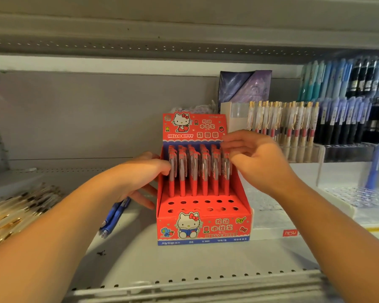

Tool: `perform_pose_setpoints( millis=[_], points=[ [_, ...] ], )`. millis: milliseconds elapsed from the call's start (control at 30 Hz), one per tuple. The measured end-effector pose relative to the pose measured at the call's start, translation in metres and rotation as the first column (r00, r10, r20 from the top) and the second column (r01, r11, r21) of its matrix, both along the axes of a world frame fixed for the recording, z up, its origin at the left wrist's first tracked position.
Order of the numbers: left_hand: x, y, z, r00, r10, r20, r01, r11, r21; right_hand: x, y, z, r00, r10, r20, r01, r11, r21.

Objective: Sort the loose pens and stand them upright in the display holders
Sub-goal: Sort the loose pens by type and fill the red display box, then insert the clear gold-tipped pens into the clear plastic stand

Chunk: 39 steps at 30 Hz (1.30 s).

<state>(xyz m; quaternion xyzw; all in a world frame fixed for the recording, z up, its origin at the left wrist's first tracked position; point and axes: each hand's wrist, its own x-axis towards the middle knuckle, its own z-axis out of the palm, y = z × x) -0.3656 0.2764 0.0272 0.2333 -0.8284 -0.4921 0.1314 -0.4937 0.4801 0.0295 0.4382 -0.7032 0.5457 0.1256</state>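
Red pens [194, 171] stand upright in the display box [202, 228], a hand at each side.
Far left, gold-clipped pens [20, 206] lie flat in a heap on the shelf [184, 263]. Blue pens [114, 215] lie lengthwise toward the camera. The left hand [140, 173], fingers straight, braces the box's left wall. The right hand [252, 156] pinches the top of the rightmost red pen.

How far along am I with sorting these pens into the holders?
Done: red pens stand upright in the back rows of the red display box. In hand: your right hand is at the rightmost pens' tops, and your left hand touches the box's left side. Left: the front holes are empty, blue pens lie beside the box, and loose gold-clip pens are piled far left.
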Motion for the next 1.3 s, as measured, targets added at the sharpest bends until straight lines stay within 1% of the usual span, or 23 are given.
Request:
perform_pose_setpoints(
  millis=[67, 167, 200, 233, 300, 367, 467, 533, 633, 833, 1033, 1200, 1300],
  points=[
    [0.006, 0.001, 0.002, 0.999, 0.041, -0.028, -0.042, 0.999, -0.029, 0.008, 0.001, -0.001, 0.998, 0.035, -0.061, -0.033, 0.999, 0.041],
    [0.023, 0.0, 0.005, 0.983, 0.132, -0.131, -0.147, 0.982, -0.115, 0.022, 0.001, -0.002, 0.965, 0.0, -0.263, 0.049, 0.982, 0.181],
    [0.033, 0.0, 0.007, 0.979, 0.142, -0.148, -0.166, 0.973, -0.158, 0.028, 0.0, -0.001, 0.951, 0.015, -0.308, 0.052, 0.977, 0.209],
    [0.044, 0.002, 0.008, 0.978, 0.14, -0.152, -0.169, 0.966, -0.197, 0.034, -0.001, -0.001, 0.946, 0.049, -0.32, 0.025, 0.975, 0.223],
    [0.068, 0.005, 0.011, 0.981, 0.124, -0.15, -0.157, 0.961, -0.229, 0.046, -0.006, 0.0, 0.951, 0.131, -0.278, -0.065, 0.97, 0.235],
    [0.091, 0.006, 0.012, 0.98, 0.12, -0.159, -0.156, 0.959, -0.238, 0.057, -0.015, 0.0, 0.958, 0.22, -0.185, -0.167, 0.95, 0.265],
    [0.124, 0.004, 0.01, 0.977, 0.149, -0.152, -0.183, 0.952, -0.245, 0.076, -0.033, 0.0, 0.942, 0.334, -0.04, -0.305, 0.898, 0.317],
    [0.146, -0.002, 0.007, 0.977, 0.166, -0.132, -0.195, 0.947, -0.254, 0.09, -0.047, -0.001, 0.925, 0.379, 0.033, -0.368, 0.869, 0.33],
    [0.176, -0.021, 0.003, 0.969, 0.216, -0.124, -0.24, 0.941, -0.24, 0.109, -0.07, -0.005, 0.906, 0.412, 0.094, -0.417, 0.835, 0.36],
    [0.243, -0.072, -0.004, 0.964, 0.259, -0.061, -0.265, 0.925, -0.271, 0.151, -0.133, -0.014, 0.903, 0.413, 0.117, -0.417, 0.781, 0.466],
    [0.296, -0.143, -0.003, 0.963, 0.269, -0.008, -0.26, 0.924, -0.281, 0.195, -0.203, -0.018, 0.931, 0.352, 0.094, -0.339, 0.742, 0.578],
    [0.313, -0.192, -0.009, 0.965, 0.26, 0.039, -0.236, 0.923, -0.303, 0.227, -0.256, -0.023, 0.943, 0.326, 0.058, -0.287, 0.717, 0.635],
    [0.308, -0.215, -0.016, 0.949, 0.298, 0.102, -0.258, 0.921, -0.292, 0.237, -0.28, -0.02, 0.946, 0.324, 0.033, -0.259, 0.689, 0.677]
  ],
)
